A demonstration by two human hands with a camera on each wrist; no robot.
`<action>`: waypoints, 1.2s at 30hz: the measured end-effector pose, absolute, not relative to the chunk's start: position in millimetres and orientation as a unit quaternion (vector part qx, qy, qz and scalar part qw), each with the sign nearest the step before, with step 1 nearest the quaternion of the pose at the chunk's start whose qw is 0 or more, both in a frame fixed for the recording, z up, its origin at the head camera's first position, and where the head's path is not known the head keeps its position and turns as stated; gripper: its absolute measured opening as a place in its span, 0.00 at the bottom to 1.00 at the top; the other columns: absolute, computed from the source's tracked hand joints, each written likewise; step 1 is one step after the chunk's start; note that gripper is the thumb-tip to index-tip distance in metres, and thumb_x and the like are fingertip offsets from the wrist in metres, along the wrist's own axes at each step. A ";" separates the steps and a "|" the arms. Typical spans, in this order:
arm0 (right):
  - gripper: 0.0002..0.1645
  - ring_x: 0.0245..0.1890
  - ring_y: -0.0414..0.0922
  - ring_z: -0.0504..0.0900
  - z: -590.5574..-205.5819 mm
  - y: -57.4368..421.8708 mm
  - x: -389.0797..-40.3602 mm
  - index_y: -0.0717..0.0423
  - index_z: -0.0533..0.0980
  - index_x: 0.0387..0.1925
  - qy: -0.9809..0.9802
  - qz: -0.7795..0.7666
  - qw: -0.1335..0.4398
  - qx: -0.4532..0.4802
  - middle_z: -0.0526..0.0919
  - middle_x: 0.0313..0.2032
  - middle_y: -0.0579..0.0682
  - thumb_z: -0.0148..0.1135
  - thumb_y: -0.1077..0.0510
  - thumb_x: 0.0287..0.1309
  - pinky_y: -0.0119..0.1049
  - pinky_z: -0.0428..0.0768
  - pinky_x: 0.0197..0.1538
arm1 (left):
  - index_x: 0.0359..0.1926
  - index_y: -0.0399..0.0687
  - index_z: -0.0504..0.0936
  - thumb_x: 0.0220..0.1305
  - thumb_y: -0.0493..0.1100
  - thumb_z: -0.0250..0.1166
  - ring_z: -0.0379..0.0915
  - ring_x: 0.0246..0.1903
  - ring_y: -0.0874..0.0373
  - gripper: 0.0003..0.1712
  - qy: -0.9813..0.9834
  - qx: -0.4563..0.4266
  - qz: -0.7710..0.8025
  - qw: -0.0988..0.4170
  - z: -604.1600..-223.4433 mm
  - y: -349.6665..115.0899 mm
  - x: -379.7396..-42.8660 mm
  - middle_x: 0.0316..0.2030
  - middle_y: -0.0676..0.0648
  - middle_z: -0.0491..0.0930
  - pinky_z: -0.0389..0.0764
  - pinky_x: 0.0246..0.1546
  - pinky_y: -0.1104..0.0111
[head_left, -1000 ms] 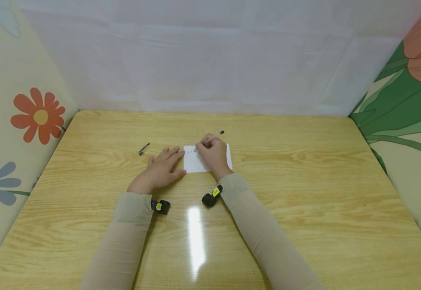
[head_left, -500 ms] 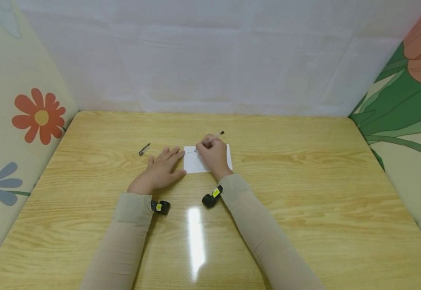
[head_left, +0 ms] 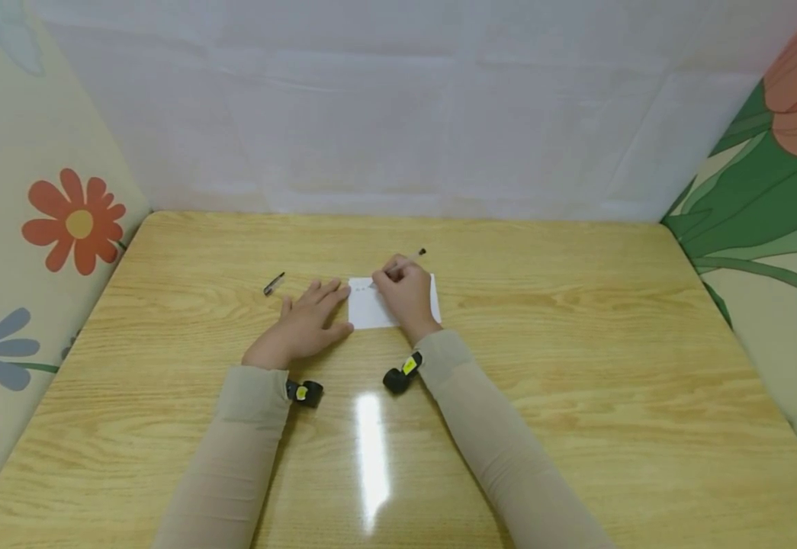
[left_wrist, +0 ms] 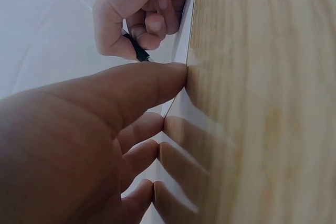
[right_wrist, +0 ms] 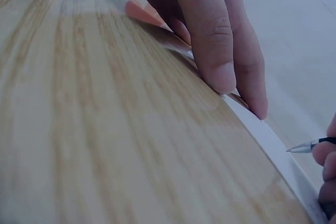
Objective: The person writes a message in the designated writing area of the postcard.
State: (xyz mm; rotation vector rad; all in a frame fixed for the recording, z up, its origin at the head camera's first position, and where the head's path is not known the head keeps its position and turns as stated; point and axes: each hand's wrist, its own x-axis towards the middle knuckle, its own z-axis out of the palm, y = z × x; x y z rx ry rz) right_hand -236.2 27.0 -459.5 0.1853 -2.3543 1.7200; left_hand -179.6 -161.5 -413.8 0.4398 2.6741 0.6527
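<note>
Pinching pen [head_left: 412,257] in R hand [head_left: 406,293], pointing tip at paper [head_left: 367,311] nr mid of far edge of table [head_left: 576,343], slanting long axis R twd that edge; touching paper's L edge w/ L hand [head_left: 302,326], fingers spread.

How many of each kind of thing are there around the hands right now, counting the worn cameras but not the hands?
Pen: 1, held in the right hand
Pen cap: 1, lying beyond the left hand
Paper: 1, partly covered by the right hand
Wrist cameras: 2
Total: 5
</note>
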 end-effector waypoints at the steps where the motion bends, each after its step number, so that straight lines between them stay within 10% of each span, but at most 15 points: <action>1: 0.10 0.25 0.40 0.71 -459.5 26.9 -236.3 0.56 0.79 0.21 -0.801 0.585 0.110 0.063 0.76 0.21 0.46 0.65 0.61 0.58 0.30 0.71 0.31 | 0.80 0.43 0.52 0.76 0.53 0.56 0.29 0.78 0.35 0.41 0.945 0.155 0.230 0.176 -413.8 -161.5 -179.7 0.80 0.38 0.43 0.27 0.67 0.28; 36: 0.09 0.27 0.39 0.72 -460.6 27.7 -237.2 0.57 0.79 0.21 -0.795 0.592 0.108 0.077 0.78 0.23 0.47 0.64 0.63 0.56 0.30 0.71 0.33 | 0.80 0.43 0.52 0.76 0.53 0.56 0.28 0.78 0.35 0.41 0.943 0.157 0.235 0.179 -414.1 -161.1 -180.2 0.80 0.38 0.42 0.27 0.67 0.29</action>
